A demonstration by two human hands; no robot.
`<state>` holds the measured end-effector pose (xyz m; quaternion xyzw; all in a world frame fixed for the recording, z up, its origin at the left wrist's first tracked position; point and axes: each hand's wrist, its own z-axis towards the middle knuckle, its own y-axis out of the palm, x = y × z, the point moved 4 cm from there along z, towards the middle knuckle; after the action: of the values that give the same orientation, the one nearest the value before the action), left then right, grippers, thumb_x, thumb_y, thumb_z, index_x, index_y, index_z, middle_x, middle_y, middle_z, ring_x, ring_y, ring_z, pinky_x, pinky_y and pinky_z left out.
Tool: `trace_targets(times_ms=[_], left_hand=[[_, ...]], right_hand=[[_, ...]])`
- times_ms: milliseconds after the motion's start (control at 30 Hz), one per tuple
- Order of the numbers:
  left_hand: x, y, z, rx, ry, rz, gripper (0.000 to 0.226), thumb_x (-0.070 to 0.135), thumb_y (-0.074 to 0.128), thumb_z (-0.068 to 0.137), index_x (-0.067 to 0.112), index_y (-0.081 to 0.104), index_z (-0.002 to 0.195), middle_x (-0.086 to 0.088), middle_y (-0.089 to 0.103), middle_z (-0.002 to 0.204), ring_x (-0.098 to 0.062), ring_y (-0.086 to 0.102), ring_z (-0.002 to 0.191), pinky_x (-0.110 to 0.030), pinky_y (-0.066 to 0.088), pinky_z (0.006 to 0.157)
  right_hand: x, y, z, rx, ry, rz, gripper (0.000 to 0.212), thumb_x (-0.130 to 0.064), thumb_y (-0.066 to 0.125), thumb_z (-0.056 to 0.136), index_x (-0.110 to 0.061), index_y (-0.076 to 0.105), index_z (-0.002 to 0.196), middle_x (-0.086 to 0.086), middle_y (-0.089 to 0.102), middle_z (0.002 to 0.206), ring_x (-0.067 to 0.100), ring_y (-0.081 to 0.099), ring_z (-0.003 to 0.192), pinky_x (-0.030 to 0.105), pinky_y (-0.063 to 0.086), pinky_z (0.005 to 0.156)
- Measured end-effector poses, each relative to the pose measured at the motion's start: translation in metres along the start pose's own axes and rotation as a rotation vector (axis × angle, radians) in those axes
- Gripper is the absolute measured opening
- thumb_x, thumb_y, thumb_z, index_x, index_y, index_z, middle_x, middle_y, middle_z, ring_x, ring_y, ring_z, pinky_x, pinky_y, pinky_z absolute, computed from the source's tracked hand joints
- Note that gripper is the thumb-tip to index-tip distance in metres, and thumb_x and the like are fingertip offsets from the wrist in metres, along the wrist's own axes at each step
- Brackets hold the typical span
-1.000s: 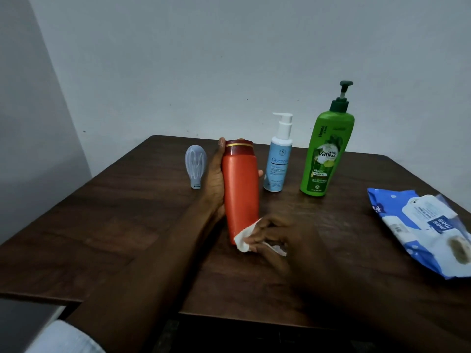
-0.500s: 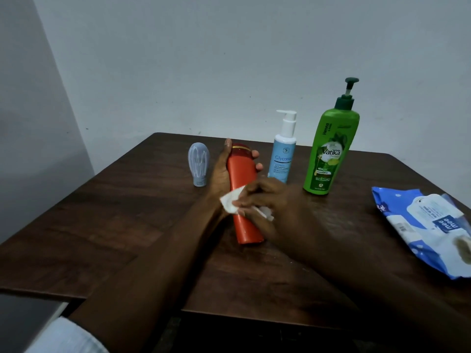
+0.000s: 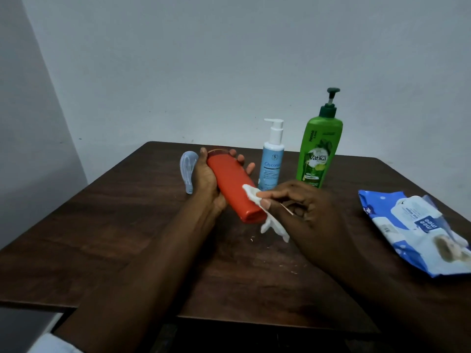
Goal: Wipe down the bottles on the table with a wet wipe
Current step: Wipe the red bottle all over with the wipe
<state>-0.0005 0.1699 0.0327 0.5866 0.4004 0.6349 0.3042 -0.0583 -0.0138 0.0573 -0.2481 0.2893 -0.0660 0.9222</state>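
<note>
The left hand (image 3: 206, 182) is gripping a smooth orange-red plastic bottle (image 3: 233, 186), holding it tilted above the dark brown wooden desk (image 3: 114, 238), with its capped end pointing away and its flat base nearest the camera. The left thumb is lying along the bottle's left side, and the fingers (image 3: 240, 159) are curling around from behind, their tips showing at the upper right edge. The right hand (image 3: 303, 207) is pinching a crumpled white wet wipe (image 3: 251, 194) between thumb and forefinger, pressing it against the lower right side of the bottle near the base. A loose tail of the wipe is hanging down beneath the hand, close to the desk.

The bottle's cap is mostly hidden behind the left hand, and no label is showing on its visible face. A small translucent pale-blue bulb-shaped object (image 3: 188, 171) is standing just beside the left hand, partly covered by it; what it is cannot be made out.

Behind the hands, a slim light-blue pump bottle with a white dispenser (image 3: 272, 156) is standing upright, its label reading "Glycon", with the rest cut off. Beside it a tall green pump bottle (image 3: 319, 151) is showing "Vatika" and "Henna". On the right, a blue and white soft pack of wipes (image 3: 413, 230) is lying flat, printed "mee mee".
</note>
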Motion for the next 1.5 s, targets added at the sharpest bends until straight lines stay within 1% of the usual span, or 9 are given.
trace_targets(times_ms=[367, 667, 767, 867, 967, 1067, 1167, 1333, 1500], left_hand=[[-0.003, 0.013, -0.011, 0.125, -0.043, -0.137, 0.059, 0.057, 0.037, 0.1, 0.002, 0.056, 0.098, -0.014, 0.065, 0.068, -0.023, 0.062, 0.069, -0.045, 0.058, 0.068], [-0.004, 0.025, -0.022, 0.187, 0.026, -0.177, 0.046, 0.041, 0.031, 0.106, -0.001, 0.049, 0.101, -0.022, 0.063, 0.079, -0.035, 0.063, 0.083, -0.052, 0.05, 0.069], [-0.005, 0.031, -0.029, 0.186, 0.012, -0.175, 0.044, 0.04, 0.03, 0.107, 0.001, 0.048, 0.097, -0.021, 0.062, 0.081, -0.033, 0.062, 0.076, -0.049, 0.05, 0.069], [-0.008, 0.035, -0.036, 0.184, -0.01, -0.153, 0.045, 0.039, 0.032, 0.107, 0.001, 0.049, 0.091, -0.021, 0.059, 0.084, -0.03, 0.06, 0.077, -0.048, 0.051, 0.079], [-0.009, 0.032, -0.031, 0.138, -0.029, -0.176, 0.05, 0.044, 0.033, 0.105, 0.0, 0.052, 0.092, -0.019, 0.063, 0.075, -0.027, 0.062, 0.071, -0.044, 0.049, 0.091], [-0.012, 0.031, -0.026, 0.075, -0.078, -0.205, 0.052, 0.051, 0.037, 0.101, 0.001, 0.052, 0.094, -0.016, 0.063, 0.069, -0.027, 0.06, 0.071, -0.039, 0.057, 0.071], [-0.013, 0.03, -0.026, 0.048, -0.088, -0.197, 0.053, 0.052, 0.037, 0.1, 0.002, 0.053, 0.09, -0.015, 0.062, 0.066, -0.025, 0.057, 0.072, -0.038, 0.06, 0.052], [-0.013, 0.022, -0.018, -0.003, -0.094, -0.13, 0.062, 0.06, 0.03, 0.099, 0.005, 0.058, 0.088, -0.012, 0.062, 0.073, -0.026, 0.059, 0.073, -0.035, 0.059, 0.066], [-0.017, 0.021, -0.012, -0.022, -0.08, -0.104, 0.066, 0.061, 0.027, 0.099, 0.005, 0.06, 0.089, -0.012, 0.063, 0.076, -0.028, 0.059, 0.081, -0.036, 0.059, 0.062]], right_hand=[[-0.027, -0.006, -0.01, 0.124, -0.444, -0.237, 0.02, 0.006, 0.078, 0.079, -0.002, 0.078, 0.098, 0.013, 0.066, 0.102, 0.024, 0.065, 0.093, 0.031, 0.053, 0.084], [-0.009, -0.018, 0.01, 0.246, 0.113, 0.294, 0.023, 0.005, 0.069, 0.086, -0.015, 0.073, 0.095, -0.006, 0.075, 0.093, 0.003, 0.07, 0.092, 0.013, 0.051, 0.079], [-0.007, -0.006, 0.018, 0.234, 0.408, 0.767, 0.024, 0.004, 0.062, 0.088, -0.017, 0.072, 0.094, -0.002, 0.077, 0.095, 0.012, 0.073, 0.092, 0.023, 0.056, 0.079], [-0.013, -0.007, 0.026, 0.169, 0.457, 0.779, 0.021, -0.001, 0.063, 0.089, -0.018, 0.075, 0.092, 0.002, 0.078, 0.098, 0.016, 0.073, 0.096, 0.029, 0.055, 0.083], [-0.028, -0.017, 0.031, 0.075, 0.339, 0.38, 0.018, -0.013, 0.068, 0.089, -0.028, 0.077, 0.09, -0.012, 0.076, 0.094, 0.001, 0.069, 0.094, 0.019, 0.053, 0.085], [-0.055, -0.015, 0.03, 0.003, 0.029, -0.04, 0.019, -0.014, 0.063, 0.089, -0.028, 0.077, 0.092, -0.018, 0.071, 0.093, -0.003, 0.062, 0.09, 0.004, 0.043, 0.079], [-0.066, -0.005, 0.019, -0.076, -0.27, -0.274, 0.021, -0.017, 0.059, 0.083, -0.021, 0.078, 0.092, -0.01, 0.072, 0.093, 0.007, 0.057, 0.093, 0.016, 0.043, 0.085], [-0.046, -0.009, -0.003, -0.03, -0.49, -0.149, 0.022, 0.007, 0.073, 0.076, -0.01, 0.08, 0.089, -0.001, 0.076, 0.098, 0.021, 0.063, 0.101, 0.035, 0.051, 0.09], [-0.021, -0.021, -0.005, 0.168, -0.302, 0.137, 0.024, 0.012, 0.074, 0.074, -0.009, 0.077, 0.085, -0.002, 0.075, 0.094, 0.016, 0.068, 0.102, 0.028, 0.051, 0.091]])
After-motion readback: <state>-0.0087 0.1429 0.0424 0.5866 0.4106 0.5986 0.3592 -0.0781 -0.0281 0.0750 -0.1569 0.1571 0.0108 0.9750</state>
